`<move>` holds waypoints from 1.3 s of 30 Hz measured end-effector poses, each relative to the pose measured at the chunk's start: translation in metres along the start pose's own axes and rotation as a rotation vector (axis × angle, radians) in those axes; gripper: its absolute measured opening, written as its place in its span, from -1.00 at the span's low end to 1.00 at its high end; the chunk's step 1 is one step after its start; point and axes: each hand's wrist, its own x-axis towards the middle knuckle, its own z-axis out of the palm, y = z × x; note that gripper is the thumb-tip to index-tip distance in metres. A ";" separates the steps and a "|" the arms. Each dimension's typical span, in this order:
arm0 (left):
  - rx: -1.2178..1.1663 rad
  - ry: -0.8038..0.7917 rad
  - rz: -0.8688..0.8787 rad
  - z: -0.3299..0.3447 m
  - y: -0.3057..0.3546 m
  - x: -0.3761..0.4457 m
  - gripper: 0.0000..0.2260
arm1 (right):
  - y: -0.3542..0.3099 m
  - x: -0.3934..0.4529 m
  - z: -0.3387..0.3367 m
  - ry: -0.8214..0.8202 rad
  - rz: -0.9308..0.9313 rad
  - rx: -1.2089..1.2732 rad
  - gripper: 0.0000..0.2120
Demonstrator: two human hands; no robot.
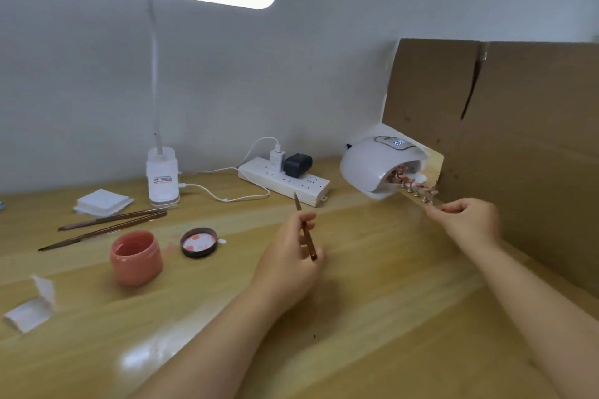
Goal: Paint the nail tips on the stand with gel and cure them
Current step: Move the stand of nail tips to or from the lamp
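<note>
At right of centre the near end of the nail-tip stand [418, 193] is pinched by the right hand's grip [466, 220], its far end under the curing lamp [382, 168], while a gel brush [306, 230] is pinched by the left hand's grip [291, 256]; the strip, judged light and stiff with wet tips, is best held by its bare end.

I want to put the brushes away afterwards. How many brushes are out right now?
3. One brush is held in the left hand; two brushes lie side by side on the table, behind the pink jar.
</note>
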 end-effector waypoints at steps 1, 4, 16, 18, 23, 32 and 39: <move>0.008 0.003 0.000 0.000 -0.003 0.000 -0.61 | 0.003 0.006 0.003 0.004 0.014 -0.010 -0.76; -0.009 0.063 0.013 -0.002 -0.007 -0.001 -0.61 | 0.010 0.019 0.011 -0.015 0.042 -0.012 -0.76; 0.081 0.095 0.075 0.000 -0.006 -0.003 -0.59 | 0.022 0.049 0.039 -0.134 0.036 -0.016 -0.74; 0.091 0.096 0.087 0.000 -0.006 -0.004 -0.58 | 0.020 0.053 0.044 -0.153 0.001 -0.066 -0.74; 0.099 0.115 0.101 0.001 -0.007 -0.003 -0.58 | 0.013 0.066 0.057 -0.173 -0.033 -0.153 -0.70; 0.147 0.099 0.139 0.000 -0.009 -0.003 -0.53 | 0.006 0.079 0.087 -0.211 -0.003 -0.385 -0.67; 0.139 0.126 0.101 0.001 -0.008 -0.001 -0.54 | -0.020 0.097 0.073 -0.387 -0.149 -0.619 -0.68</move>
